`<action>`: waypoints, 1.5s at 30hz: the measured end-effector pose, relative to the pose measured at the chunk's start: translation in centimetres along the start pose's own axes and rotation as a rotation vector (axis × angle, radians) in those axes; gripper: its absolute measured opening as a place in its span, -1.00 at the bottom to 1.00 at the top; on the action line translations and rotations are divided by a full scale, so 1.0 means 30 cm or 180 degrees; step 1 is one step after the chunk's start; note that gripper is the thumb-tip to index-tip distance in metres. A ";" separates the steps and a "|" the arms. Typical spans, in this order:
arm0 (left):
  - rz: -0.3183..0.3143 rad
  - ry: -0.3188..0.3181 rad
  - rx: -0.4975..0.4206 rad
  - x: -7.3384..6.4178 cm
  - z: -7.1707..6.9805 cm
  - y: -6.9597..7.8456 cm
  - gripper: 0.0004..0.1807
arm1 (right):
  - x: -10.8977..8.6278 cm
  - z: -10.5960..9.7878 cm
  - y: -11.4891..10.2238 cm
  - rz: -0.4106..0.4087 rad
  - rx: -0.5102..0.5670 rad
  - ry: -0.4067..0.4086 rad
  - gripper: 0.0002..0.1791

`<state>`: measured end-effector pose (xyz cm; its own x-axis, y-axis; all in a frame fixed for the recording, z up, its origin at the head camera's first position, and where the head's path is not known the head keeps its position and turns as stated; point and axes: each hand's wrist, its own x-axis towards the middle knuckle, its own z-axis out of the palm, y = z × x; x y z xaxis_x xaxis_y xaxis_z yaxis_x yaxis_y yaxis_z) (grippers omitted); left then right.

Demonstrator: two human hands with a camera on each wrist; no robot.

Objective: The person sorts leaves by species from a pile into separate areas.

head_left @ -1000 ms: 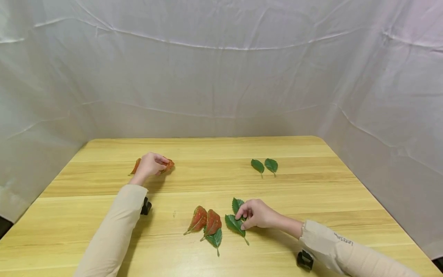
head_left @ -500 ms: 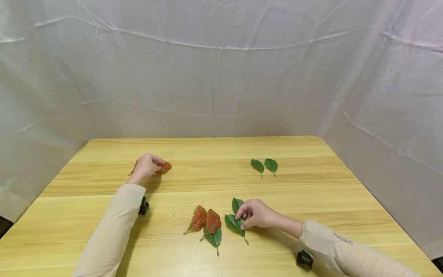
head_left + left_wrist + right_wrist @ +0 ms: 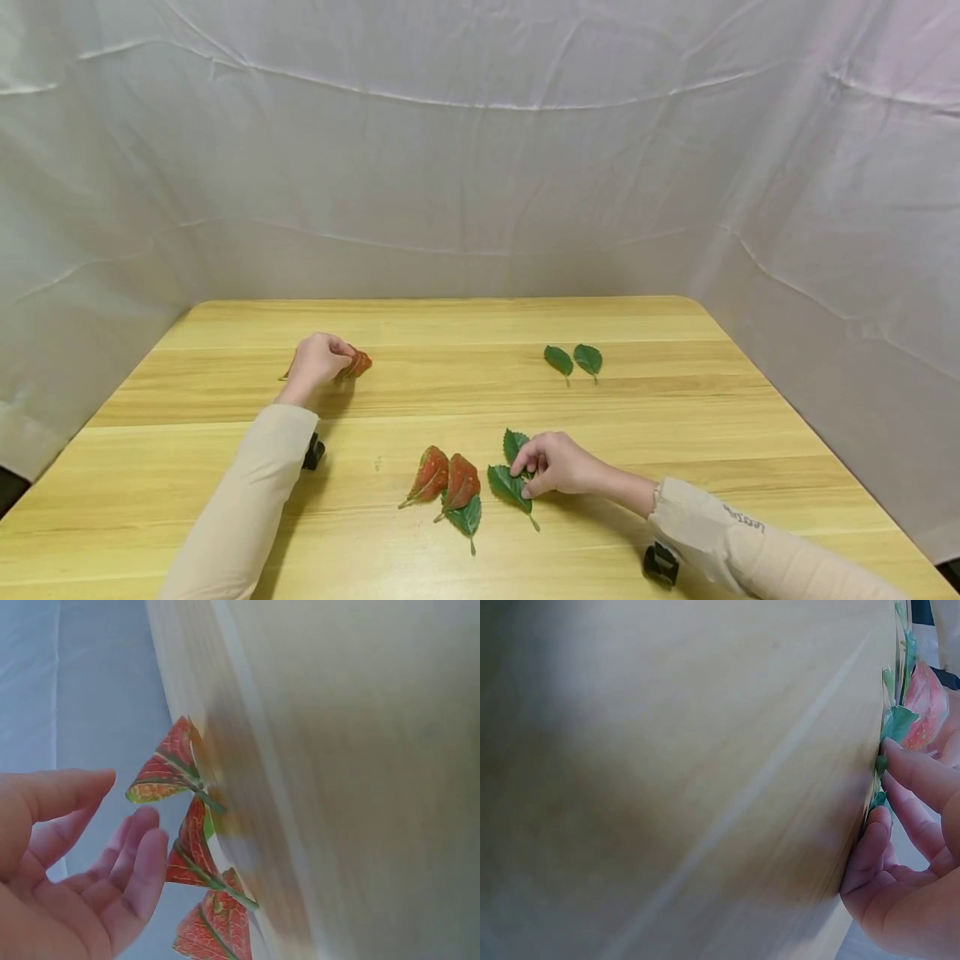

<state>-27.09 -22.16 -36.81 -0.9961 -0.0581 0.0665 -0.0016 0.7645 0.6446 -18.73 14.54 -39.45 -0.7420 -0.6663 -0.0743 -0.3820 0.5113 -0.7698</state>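
Observation:
My left hand [image 3: 318,358] hovers at the far left of the table, over a row of red leaves. Thumb and fingers stand apart in the left wrist view, and the nearest red leaf [image 3: 169,765] lies just beyond the tips. Two more red leaves, a middle one [image 3: 193,847] and a lower one [image 3: 217,926], follow along the tabletop. At the front right, my right hand [image 3: 562,462] pinches a green leaf [image 3: 506,483] between thumb and forefinger, low on the table. A second green leaf [image 3: 514,442] is partly covered by the fingers.
Left of the right hand lie two red leaves [image 3: 430,475], one overlapping a green leaf [image 3: 468,518]. Two green leaves [image 3: 588,358] sit side by side at the back right. Pale cloth [image 3: 480,183] hangs around the wooden table [image 3: 450,392].
Over the first half second my left hand and the red leaf at its fingertips shifted slightly left; the leaf has stayed put since. My right hand has not moved.

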 end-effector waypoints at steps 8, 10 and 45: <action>-0.0071 0.0213 0.0044 -0.029 0.002 0.040 -0.75 | -0.002 0.000 -0.002 0.0004 0.0006 0.0013 -0.82; 0.0015 0.0179 0.0032 -0.036 0.006 0.054 -0.75 | -0.003 0.000 -0.001 -0.0027 -0.0020 0.0020 -0.85; 0.0784 -0.0514 -0.0189 -0.162 0.103 0.186 -0.85 | -0.002 -0.001 0.007 -0.0222 -0.0093 0.0085 -0.89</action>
<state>-22.53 -15.62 -35.90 -0.9670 0.2310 0.1075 0.2424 0.7037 0.6678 -18.79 14.71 -39.58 -0.7274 -0.6862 -0.0040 -0.4488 0.4801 -0.7538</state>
